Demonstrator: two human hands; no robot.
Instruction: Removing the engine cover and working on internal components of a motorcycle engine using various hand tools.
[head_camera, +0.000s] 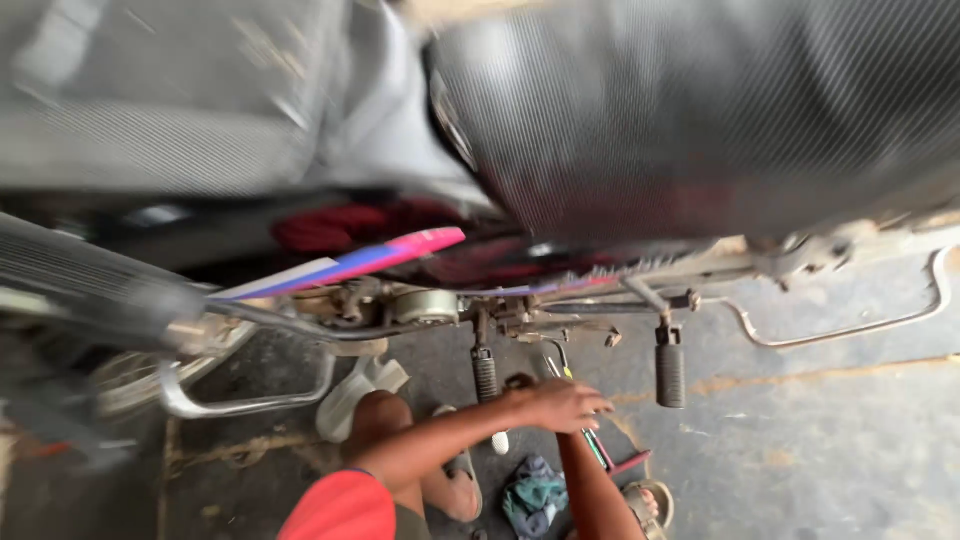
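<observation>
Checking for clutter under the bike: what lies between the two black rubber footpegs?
In the head view, a bare stretch of concrete floor lies between the left footpeg and the right footpeg, with the person's hand just below.

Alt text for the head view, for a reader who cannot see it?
Seen from above, a person's left hand reaches beneath a motorcycle, near its black footpeg; the right hand is hidden. A crumpled rag lies on the concrete floor.
</observation>
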